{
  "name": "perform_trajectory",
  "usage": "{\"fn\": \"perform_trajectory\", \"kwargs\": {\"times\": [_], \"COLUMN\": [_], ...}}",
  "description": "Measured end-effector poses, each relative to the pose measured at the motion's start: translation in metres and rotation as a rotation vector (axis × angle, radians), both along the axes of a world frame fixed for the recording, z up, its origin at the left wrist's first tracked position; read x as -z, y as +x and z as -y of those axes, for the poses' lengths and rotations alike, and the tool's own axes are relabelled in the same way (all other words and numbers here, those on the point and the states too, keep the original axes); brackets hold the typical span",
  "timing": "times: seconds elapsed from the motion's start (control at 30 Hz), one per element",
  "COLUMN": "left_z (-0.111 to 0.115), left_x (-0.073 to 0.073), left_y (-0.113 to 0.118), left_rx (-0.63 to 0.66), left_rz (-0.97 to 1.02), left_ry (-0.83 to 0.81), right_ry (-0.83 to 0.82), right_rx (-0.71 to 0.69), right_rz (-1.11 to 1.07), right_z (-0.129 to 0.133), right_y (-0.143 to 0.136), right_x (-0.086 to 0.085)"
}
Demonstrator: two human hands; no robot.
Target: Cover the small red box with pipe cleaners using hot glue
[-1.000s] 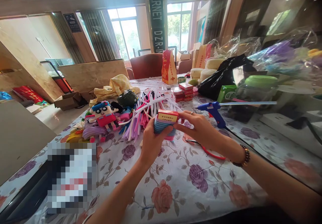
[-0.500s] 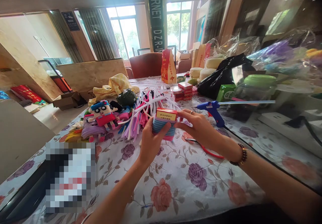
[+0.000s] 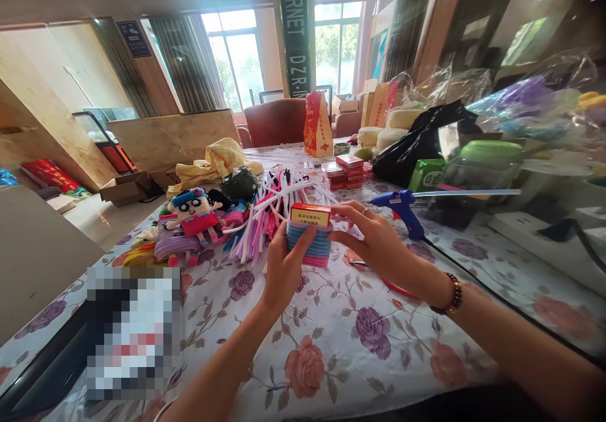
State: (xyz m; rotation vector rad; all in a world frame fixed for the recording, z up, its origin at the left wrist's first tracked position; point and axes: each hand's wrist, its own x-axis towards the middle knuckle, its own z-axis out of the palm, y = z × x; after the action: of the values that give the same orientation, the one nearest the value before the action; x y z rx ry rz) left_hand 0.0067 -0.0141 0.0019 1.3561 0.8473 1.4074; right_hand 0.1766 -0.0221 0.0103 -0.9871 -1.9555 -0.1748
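A small box [image 3: 310, 215] with a red top and a yellow printed label stands upright in front of me, above the table. Fuzzy blue and pink pipe cleaners [image 3: 319, 243] wrap its lower part in rows. My left hand [image 3: 286, 261] grips it from the left, thumb across the blue rows. At the right edge, the thumb and fingertips of my right hand [image 3: 372, 235] pinch near the top of the wrapping. Just behind lies a heap of loose pipe cleaners [image 3: 265, 220] in white, pink, purple and blue. Red-handled pliers or scissors [image 3: 398, 288] lie partly hidden under my right forearm.
A blue glue gun [image 3: 404, 212] with a long glue stick sits to the right, its cord trailing forward. Red boxes [image 3: 348, 170] are stacked behind. Pipe-cleaner dolls [image 3: 196, 213] lie left, and a black plastic bag [image 3: 421, 144] is back right. A flowered cloth [image 3: 331, 359] covers the table.
The wrapped box has turned slightly, showing more of its label and blue rows. My left thumb has shifted a little left and up; my right hand stays at the box's right edge.
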Motion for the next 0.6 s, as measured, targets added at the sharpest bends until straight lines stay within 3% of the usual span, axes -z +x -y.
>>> {"fn": "perform_trajectory", "kwargs": {"times": [0.27, 0.6], "left_z": [-0.001, -0.003], "left_x": [0.004, 0.007], "left_y": [-0.001, -0.001], "left_rx": [-0.025, -0.065], "left_rz": [-0.039, -0.146], "left_ry": [0.023, 0.039], "right_ry": [0.234, 0.434], "right_rx": [0.051, 0.125], "right_rz": [-0.097, 0.069], "right_z": [0.008, 0.009], "right_y": [-0.004, 0.0], "right_x": [-0.003, -0.004]}}
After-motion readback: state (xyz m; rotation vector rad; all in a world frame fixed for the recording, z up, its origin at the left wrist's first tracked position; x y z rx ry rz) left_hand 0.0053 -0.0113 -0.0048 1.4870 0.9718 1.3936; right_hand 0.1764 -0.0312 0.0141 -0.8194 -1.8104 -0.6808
